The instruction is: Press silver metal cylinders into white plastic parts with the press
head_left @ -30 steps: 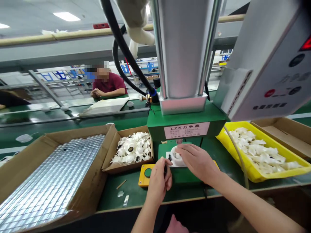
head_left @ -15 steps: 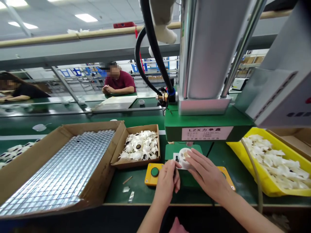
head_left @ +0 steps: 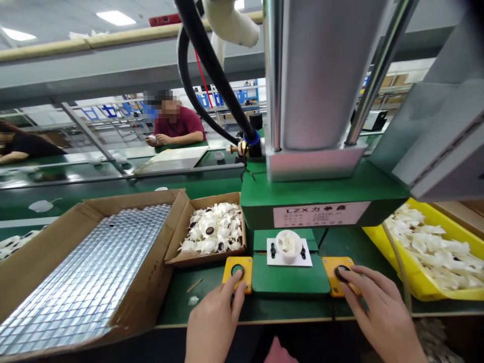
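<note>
While the left hand (head_left: 214, 317) and right hand (head_left: 378, 302), fingers partly spread, touch yellow button boxes (head_left: 247, 269), a round white cup (head_left: 289, 256) holding an irregular white piece (head_left: 290, 244) sits on the pale plate (head_left: 273, 261) beneath the green press head (head_left: 325, 184). Its mouth faces upward, its central axis standing roughly upright.

We hold our left hand (head_left: 214, 317) with a fingertip at the green push button (head_left: 237, 267) on one yellow control box (head_left: 247, 267), while our right hand (head_left: 378, 305) reaches over the button of the other yellow control box (head_left: 330, 275). Between them, a white round cup (head_left: 289, 257) sits on a white slotted plate (head_left: 307, 260) beneath the green press head (head_left: 325, 186). Cardboard boxes (head_left: 151, 290) stand to our left, a yellow bin (head_left: 423, 292) of white pieces (head_left: 434, 252) to our right.
</note>
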The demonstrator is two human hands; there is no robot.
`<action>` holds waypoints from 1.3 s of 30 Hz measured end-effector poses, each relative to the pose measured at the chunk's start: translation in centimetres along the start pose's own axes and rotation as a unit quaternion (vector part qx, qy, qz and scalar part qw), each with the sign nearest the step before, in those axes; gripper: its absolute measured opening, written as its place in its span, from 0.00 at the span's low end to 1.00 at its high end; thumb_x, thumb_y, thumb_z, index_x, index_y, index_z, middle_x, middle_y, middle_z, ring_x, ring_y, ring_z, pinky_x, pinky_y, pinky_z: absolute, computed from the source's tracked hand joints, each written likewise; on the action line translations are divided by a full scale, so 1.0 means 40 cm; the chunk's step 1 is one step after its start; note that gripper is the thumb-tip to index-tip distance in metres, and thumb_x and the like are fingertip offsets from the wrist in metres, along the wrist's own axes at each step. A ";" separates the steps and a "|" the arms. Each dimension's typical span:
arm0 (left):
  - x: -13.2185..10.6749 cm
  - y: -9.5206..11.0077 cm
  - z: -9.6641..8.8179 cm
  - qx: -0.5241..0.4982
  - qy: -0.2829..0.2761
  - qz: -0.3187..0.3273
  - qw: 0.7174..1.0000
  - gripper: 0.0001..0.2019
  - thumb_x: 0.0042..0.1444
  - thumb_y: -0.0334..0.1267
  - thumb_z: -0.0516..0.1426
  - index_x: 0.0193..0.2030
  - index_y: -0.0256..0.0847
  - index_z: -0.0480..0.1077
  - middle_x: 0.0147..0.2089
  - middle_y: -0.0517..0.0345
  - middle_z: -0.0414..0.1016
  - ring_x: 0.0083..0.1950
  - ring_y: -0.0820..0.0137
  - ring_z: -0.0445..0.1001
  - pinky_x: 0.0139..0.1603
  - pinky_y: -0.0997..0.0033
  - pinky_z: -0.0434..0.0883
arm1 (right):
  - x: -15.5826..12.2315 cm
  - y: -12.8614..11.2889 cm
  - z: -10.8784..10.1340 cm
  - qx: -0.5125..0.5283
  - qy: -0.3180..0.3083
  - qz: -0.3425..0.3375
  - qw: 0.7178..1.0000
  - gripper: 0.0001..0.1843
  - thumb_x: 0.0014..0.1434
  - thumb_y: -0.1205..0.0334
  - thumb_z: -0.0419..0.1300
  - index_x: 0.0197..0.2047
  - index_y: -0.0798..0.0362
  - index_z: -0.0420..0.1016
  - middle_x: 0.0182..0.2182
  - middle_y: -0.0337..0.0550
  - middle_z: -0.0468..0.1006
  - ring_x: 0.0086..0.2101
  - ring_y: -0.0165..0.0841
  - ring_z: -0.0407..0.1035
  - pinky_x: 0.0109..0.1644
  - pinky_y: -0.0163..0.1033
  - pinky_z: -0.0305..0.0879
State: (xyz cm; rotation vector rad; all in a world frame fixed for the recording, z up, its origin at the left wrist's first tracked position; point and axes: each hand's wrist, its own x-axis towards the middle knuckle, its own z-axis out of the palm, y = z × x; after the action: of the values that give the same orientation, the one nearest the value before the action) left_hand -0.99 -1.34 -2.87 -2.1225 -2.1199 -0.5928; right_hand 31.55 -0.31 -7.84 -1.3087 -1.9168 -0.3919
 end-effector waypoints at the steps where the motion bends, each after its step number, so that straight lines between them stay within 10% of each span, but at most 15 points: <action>1: 0.003 0.002 -0.002 0.003 -0.011 -0.001 1.000 0.16 0.59 0.46 0.51 0.49 0.48 0.74 0.34 0.54 0.80 0.30 0.61 0.77 0.25 0.70 0.60 | 0.004 -0.002 0.000 -0.001 0.003 -0.005 1.000 0.16 0.58 0.61 0.59 0.51 0.49 0.69 0.40 0.41 0.77 0.47 0.40 0.67 0.52 0.50 0.62; 19: 0.019 0.005 -0.011 0.000 -0.042 -0.024 0.999 0.18 0.61 0.48 0.47 0.48 0.48 0.74 0.40 0.54 0.81 0.37 0.60 0.78 0.31 0.70 0.66 | 0.017 0.005 0.016 0.014 0.024 -0.017 0.999 0.09 0.56 0.64 0.59 0.42 0.49 0.71 0.34 0.40 0.78 0.45 0.40 0.70 0.50 0.49 0.64; 26: 0.035 0.012 -0.039 -0.190 -0.076 -0.081 0.975 0.17 0.60 0.48 0.48 0.43 0.46 0.75 0.42 0.52 0.79 0.45 0.58 0.75 0.43 0.65 0.66 | 0.007 0.004 0.005 0.048 0.005 0.010 0.999 0.13 0.58 0.61 0.58 0.48 0.48 0.69 0.41 0.41 0.77 0.48 0.40 0.68 0.51 0.49 0.65; 29: 0.048 0.047 -0.048 -0.395 -0.058 -0.116 0.910 0.17 0.59 0.51 0.49 0.37 0.44 0.74 0.26 0.57 0.73 0.30 0.68 0.72 0.31 0.73 0.65 | 0.027 -0.025 -0.012 0.099 0.008 0.048 0.994 0.15 0.60 0.59 0.57 0.50 0.48 0.67 0.44 0.43 0.75 0.49 0.40 0.66 0.52 0.49 0.66; 34: 0.101 0.148 -0.024 -0.728 -0.084 -0.169 0.659 0.19 0.58 0.56 0.49 0.31 0.41 0.65 0.15 0.72 0.46 0.14 0.79 0.47 0.14 0.79 0.46 | 0.155 -0.132 -0.018 0.294 -0.025 0.169 0.941 0.21 0.59 0.56 0.56 0.55 0.46 0.61 0.47 0.46 0.70 0.43 0.35 0.69 0.47 0.43 0.70; 39: 0.144 0.208 0.027 -0.752 -0.068 -0.168 0.634 0.18 0.56 0.56 0.50 0.30 0.41 0.63 0.15 0.73 0.45 0.13 0.80 0.47 0.13 0.81 0.47 | 0.356 -0.241 0.010 0.512 -0.025 0.179 0.840 0.23 0.55 0.56 0.59 0.53 0.48 0.60 0.46 0.45 0.69 0.44 0.34 0.68 0.40 0.37 0.71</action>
State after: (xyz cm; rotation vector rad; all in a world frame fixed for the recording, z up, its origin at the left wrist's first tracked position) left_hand 7.17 4.14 -0.24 -1.9638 -2.2015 -3.2191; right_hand 20.25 5.15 3.96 -0.8678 -1.4600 0.7833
